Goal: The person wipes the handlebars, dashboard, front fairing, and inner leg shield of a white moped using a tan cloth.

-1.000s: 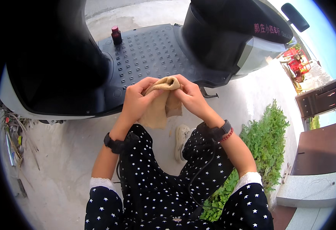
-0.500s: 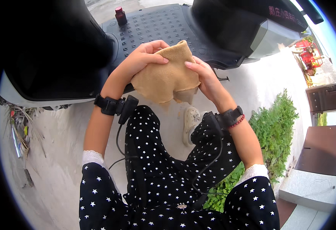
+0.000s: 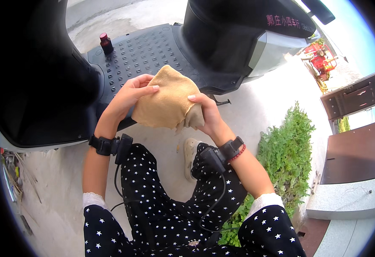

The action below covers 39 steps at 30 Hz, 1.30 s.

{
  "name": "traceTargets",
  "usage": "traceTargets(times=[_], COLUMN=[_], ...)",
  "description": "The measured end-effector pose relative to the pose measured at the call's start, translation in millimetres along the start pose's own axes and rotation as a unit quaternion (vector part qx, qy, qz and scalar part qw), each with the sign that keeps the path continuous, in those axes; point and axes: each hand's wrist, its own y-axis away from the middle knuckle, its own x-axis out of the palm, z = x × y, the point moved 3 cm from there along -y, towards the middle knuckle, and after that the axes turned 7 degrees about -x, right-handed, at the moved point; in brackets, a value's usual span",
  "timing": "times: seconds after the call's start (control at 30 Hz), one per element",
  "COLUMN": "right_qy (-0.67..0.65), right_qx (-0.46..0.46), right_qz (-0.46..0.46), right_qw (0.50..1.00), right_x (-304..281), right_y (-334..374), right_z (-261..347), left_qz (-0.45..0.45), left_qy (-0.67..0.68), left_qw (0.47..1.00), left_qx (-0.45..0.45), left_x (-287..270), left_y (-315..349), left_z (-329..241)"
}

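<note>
A person crouched beside a parked dark scooter (image 3: 221, 47) holds a tan chamois cloth (image 3: 166, 100) in both hands, just above the scooter's studded footboard (image 3: 144, 51). The left hand (image 3: 129, 96) grips the cloth's left edge, fingers (image 3: 146, 88) closed over the top of it; the right hand (image 3: 208, 113) clamps the right side, thumb on top, with a bunched corner hanging below. The cloth is partly folded into a rough pad, soft and wrinkled, a matte sandy brown with no visible wet patches. Judging by the pose, wiping looks not yet begun here: the cloth is clear of the footboard, apparently being shaped for use. A small dark red-capped bottle (image 3: 106, 43) stands upright at the footboard's far end, well apart from the hands. Pale concrete ground (image 3: 54, 188) and a green shrub (image 3: 286, 150) lie alongside.
</note>
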Motion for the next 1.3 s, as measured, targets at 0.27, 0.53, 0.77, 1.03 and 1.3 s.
traceTargets(times=[0.27, 0.53, 0.77, 1.03, 1.3], right_qy=[-0.154, -0.101, 0.225, 0.614, 0.734], right_qx=[-0.023, -0.255, -0.522, -0.448, -0.553], right_qz=[-0.099, -0.243, -0.388, -0.368, -0.246], right_qw=[0.983, 0.930, 0.726, 0.536, 0.307], right_x=[-19.1, -52.1, -42.7, -52.6, -65.6], right_y=[-3.9, 1.9, 3.4, -38.8, -61.5], right_z=[-1.1, 60.2, 168.7, 189.9, 153.3], left_qz=[0.006, 0.091, 0.186, 0.084, 0.022], left_qy=[-0.011, 0.129, 0.350, 0.383, 0.361], left_qw=[1.000, 0.983, 0.918, 0.920, 0.932], left_qx=[-0.007, -0.095, -0.006, 0.019, 0.023], left_x=[44.7, 81.7, 184.3, 189.6, 162.2], left_y=[-34.9, -85.6, -176.7, -209.6, -210.6], left_z=[11.1, -0.2, -28.9, -35.7, -16.7])
